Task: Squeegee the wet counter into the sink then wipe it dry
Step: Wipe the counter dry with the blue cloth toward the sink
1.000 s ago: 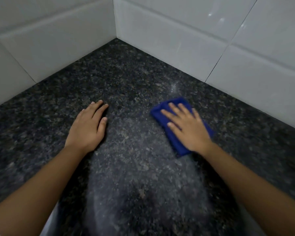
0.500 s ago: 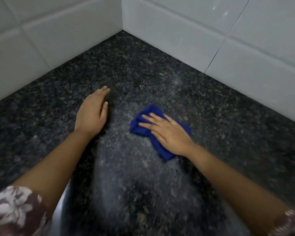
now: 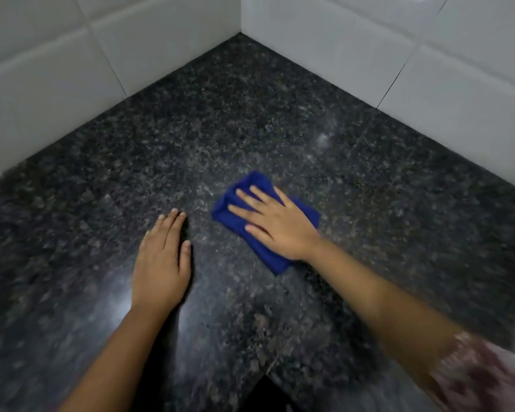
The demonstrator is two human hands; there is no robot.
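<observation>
Blue cloth (image 3: pixel 265 224) lies under your flat right hand (image 3: pixel 275 224); left hand (image 3: pixel 161 269) rests open on the surface (image 3: pixel 101 188). Light pressure may leave streaks.

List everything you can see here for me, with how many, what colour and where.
counter: one, black speckled stone, fills the middle and foreground, running back into the corner
wall tiles: several, white, on two walls that meet at the far corner
cloth: one, blue, folded, flat on the counter right of centre, under the right hand
sleeve: one, pinkish floral, blurred, bottom right on the right arm
left hand: one, flat on the counter, palm down, just left of the cloth, not touching it
right hand: one, fingers spread, pressing down on the cloth

No sink or squeegee shows in this view.
</observation>
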